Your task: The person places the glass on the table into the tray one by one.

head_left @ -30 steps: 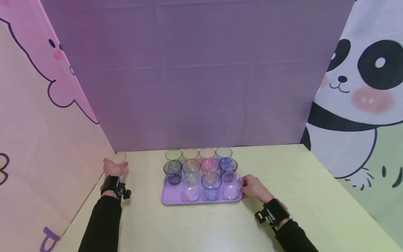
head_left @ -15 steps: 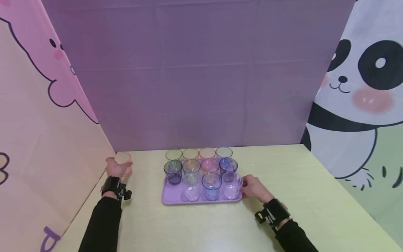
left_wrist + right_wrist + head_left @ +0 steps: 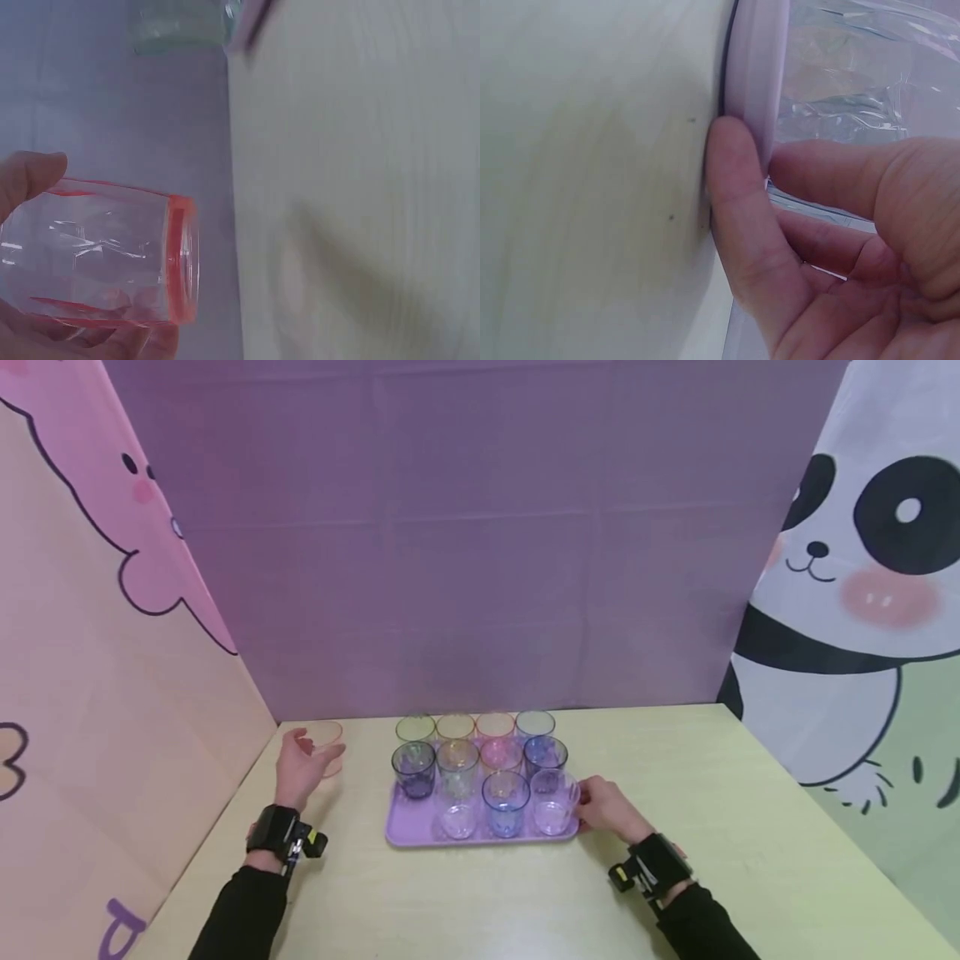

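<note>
I saw a smooth pale yellow-green table (image 3: 712, 827) with faint wood grain, walled by a matte purple backdrop (image 3: 480, 543) at 12 o'clock, a pink cartoon panel (image 3: 97, 610) at 9 and a panda panel (image 3: 862, 568) at 3. At the table's middle lay a flat rectangular lilac tray (image 3: 408, 822) with a rounded raised rim, glossy plastic by its look. On it stood upright clear tumblers (image 3: 505, 802) in rows, tinted green, amber, pink, blue and dark violet, each slightly tapered with faceted walls. My right hand (image 3: 609, 810) sat at the tray's 3 o'clock edge, its thumb and fingers curled over the rim, pinching it beside a colourless tumbler. My left hand (image 3: 300, 768) was at the tray's 9 o'clock, well apart from it, fingers wrapped round a clear pink cup (image 3: 326, 745) with a thick red rim, held off the table.
</note>
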Demonstrator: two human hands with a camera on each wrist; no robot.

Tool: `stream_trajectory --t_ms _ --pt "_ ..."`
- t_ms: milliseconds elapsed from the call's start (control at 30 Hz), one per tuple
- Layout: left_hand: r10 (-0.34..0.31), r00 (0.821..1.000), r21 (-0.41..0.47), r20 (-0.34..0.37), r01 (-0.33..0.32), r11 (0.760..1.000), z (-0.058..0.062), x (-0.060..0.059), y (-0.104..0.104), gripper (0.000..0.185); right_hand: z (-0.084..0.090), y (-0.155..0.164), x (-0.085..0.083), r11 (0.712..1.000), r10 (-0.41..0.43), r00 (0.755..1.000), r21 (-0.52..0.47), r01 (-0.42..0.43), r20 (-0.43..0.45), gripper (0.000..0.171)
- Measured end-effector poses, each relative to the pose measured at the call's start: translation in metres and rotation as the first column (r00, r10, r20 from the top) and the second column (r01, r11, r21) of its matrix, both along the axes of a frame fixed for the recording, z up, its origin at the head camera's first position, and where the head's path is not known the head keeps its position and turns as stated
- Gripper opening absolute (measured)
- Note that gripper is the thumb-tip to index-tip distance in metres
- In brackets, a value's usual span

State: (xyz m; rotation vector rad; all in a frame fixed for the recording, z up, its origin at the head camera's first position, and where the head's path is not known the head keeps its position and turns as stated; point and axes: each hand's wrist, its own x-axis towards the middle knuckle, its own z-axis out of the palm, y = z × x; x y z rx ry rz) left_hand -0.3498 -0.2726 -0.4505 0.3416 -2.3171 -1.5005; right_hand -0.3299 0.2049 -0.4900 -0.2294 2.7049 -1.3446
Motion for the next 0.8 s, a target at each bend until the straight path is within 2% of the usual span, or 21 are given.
stream_trajectory --t_ms 267,467,600,800 --pt "-0.028 0.999 0.018 -0.019 0.028 0.999 0.011 0.021 0.026 0.085 -0.001 0.001 0.001 1.000 0.005 1.000 -0.010 -0.005 0.002 0.023" --pt "-0.148 0.989 0.092 -0.015 0.149 0.984 0.015 0.034 0.035 0.081 0.001 0.000 0.002 1.000 0.004 1.000 -0.013 -0.004 -0.003 0.023" --pt "-0.197 0.980 0.116 -0.010 0.197 0.973 0.016 0.037 0.039 0.084 0.001 0.000 0.001 1.000 -0.012 1.000 -0.011 0.012 -0.007 0.022" --pt "-0.214 0.977 0.046 0.002 0.214 0.976 0.016 0.036 0.043 0.081 0.002 0.000 0.002 1.000 -0.019 1.000 -0.002 0.019 0.001 0.023"
